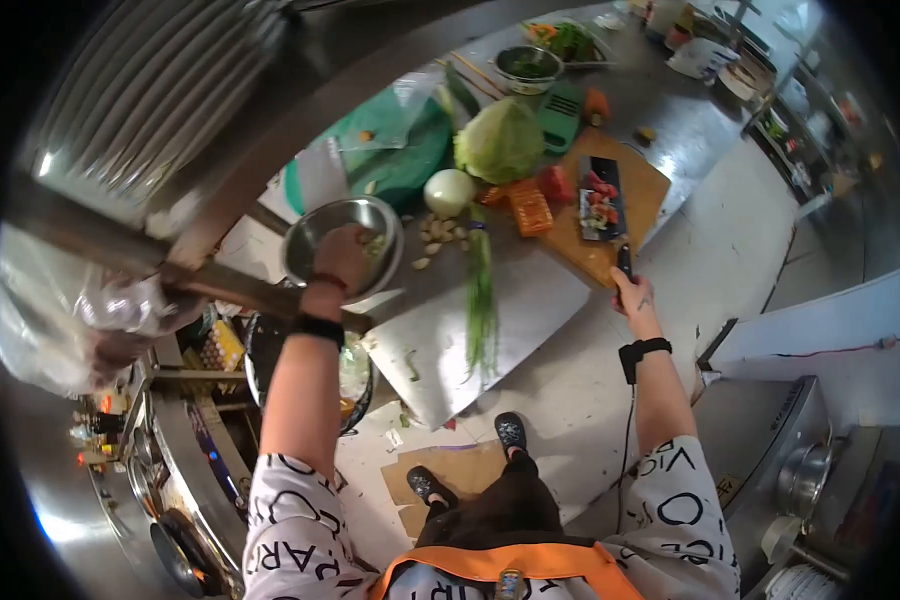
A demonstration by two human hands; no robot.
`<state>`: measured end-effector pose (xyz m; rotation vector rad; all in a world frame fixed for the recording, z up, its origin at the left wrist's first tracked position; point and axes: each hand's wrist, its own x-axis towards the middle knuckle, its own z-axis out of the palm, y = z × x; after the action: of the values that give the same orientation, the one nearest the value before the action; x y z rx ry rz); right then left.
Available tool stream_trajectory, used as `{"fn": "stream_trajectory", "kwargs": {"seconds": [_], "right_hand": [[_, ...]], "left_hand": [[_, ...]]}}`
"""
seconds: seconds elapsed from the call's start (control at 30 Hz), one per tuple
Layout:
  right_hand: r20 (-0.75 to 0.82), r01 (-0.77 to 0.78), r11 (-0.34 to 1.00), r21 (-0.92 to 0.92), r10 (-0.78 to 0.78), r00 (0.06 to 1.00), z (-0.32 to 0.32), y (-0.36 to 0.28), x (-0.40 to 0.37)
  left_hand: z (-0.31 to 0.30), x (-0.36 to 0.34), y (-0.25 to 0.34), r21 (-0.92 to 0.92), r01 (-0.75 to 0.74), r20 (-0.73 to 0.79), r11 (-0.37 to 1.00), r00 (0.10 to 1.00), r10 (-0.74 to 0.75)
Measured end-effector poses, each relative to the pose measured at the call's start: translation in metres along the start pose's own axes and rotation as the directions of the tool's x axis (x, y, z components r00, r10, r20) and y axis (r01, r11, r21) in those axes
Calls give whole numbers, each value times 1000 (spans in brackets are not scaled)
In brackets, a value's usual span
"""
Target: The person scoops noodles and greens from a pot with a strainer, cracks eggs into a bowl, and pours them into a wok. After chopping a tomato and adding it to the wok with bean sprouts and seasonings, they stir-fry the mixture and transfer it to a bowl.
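My right hand (634,294) is closed around the black handle of a cleaver (614,172). Its dark, wide blade lies flat over the wooden cutting board (645,195), with chopped red and pale pieces (600,205) on it. On the other side, my left hand (342,258) reaches down inside a metal bowl (391,262). Small pale-green pieces (373,245) show in the bowl beside it. The fingers of that hand point down and are hidden from view. Between my hands are garlic cloves (433,237), a peeled white onion (449,193) and long green stalks (480,290).
A cabbage (500,140), cut orange carrot pieces (530,207) and a green round board (400,150) are on the steel table. Behind them stands a bowl of greens (528,68). A metal rail (220,285) runs at the left, near a bin (355,400) below the table.
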<state>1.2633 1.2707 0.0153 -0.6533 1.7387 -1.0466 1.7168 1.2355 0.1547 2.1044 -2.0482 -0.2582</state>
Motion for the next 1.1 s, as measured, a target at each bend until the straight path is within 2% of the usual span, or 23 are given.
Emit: {"fn": "stream_trajectory", "kwargs": {"seconds": [0.07, 0.13, 0.23, 0.27, 0.33, 0.43, 0.47, 0.53, 0.57, 0.6, 0.63, 0.67, 0.7, 0.77, 0.8, 0.83, 0.87, 0.9, 0.93, 0.97, 1.0, 1.07, 1.1], "right_hand": [[34, -14, 998, 54, 12, 999, -7, 1, 7], [197, -25, 935, 353, -48, 979, -14, 6, 6], [195, -40, 899, 436, -51, 979, -22, -1, -16], [198, -39, 899, 436, -54, 979, -26, -3, -24], [129, -1, 923, 385, -52, 990, -37, -11, -45], [142, 65, 960, 273, -108, 984, -59, -22, -89], [154, 54, 970, 237, -92, 984, -65, -30, -110], [208, 69, 988, 135, -97, 973, -74, -37, -150], [228, 52, 994, 99, -73, 971, -76, -40, -172], [246, 28, 993, 117, -56, 968, -78, -33, -190], [208, 20, 999, 35, -27, 978, -74, -31, -212], [330, 72, 997, 2, -68, 942, -75, -26, -229], [385, 47, 998, -41, -28, 922, -68, -22, -249], [459, 71, 995, -68, -32, 888, -48, -11, -273], [561, 61, 990, -128, 22, 827, -34, -7, -289], [596, 154, 821, -550, 257, 761, -21, -22, -302], [633, 196, 806, -559, 262, 728, 14, -19, -328], [745, 140, 916, -376, 209, 634, 55, -16, -367], [828, 44, 981, -187, 134, 545, 95, -12, -403], [884, 73, 987, -146, 97, 457, 124, -5, -431], [917, 112, 975, -193, 138, 375, 165, -4, -465], [961, 172, 952, -253, 227, 159, 248, 3, -531], [955, 211, 932, -294, 279, 99, 292, 7, -574]], "left_hand": [[12, 19, -11, 114, -2, 226, 993, 974, -24], [45, 52, -48, 433, -187, 522, 882, 850, -76], [56, 60, -50, 593, -135, 479, 794, 852, -213], [54, 58, -41, 594, -131, 476, 794, 853, -216], [46, 51, -23, 644, -95, 326, 759, 932, -160], [19, 36, -13, 182, -15, 13, 983, 1000, 13], [7, 24, 3, -8, -2, -124, 1000, 992, 1], [-14, -16, 30, -289, -151, -255, 945, 964, 76], [-27, -41, 44, -384, -75, -137, 920, 990, 23], [-31, -72, 46, -509, -181, -187, 842, 977, 98], [-31, -102, 43, -629, -98, -123, 771, 992, 25], [-33, -135, 38, -619, -138, -183, 773, 983, 29], [-46, -170, 26, -656, -63, -59, 752, 998, 32], [-52, -232, -9, -848, 23, -26, 530, 996, -86], [-57, -269, -30, -901, 73, 10, 427, 989, -149], [-65, -307, -58, -914, 96, 6, 395, 975, -223], [-71, -343, -84, -927, 107, 5, 361, 962, -273], [-76, -380, -112, -952, 86, -19, 295, 942, -336], [-80, -417, -143, -993, 28, -17, 111, 925, -381], [-102, -459, -161, -995, 62, 18, 78, 884, -468], [-115, -497, -187, -999, 7, -13, 33, 828, -561], [-137, -574, -245, -994, -20, -89, 105, 704, -704], [-155, -611, -272, -995, -35, -91, 90, 635, -767]]}}
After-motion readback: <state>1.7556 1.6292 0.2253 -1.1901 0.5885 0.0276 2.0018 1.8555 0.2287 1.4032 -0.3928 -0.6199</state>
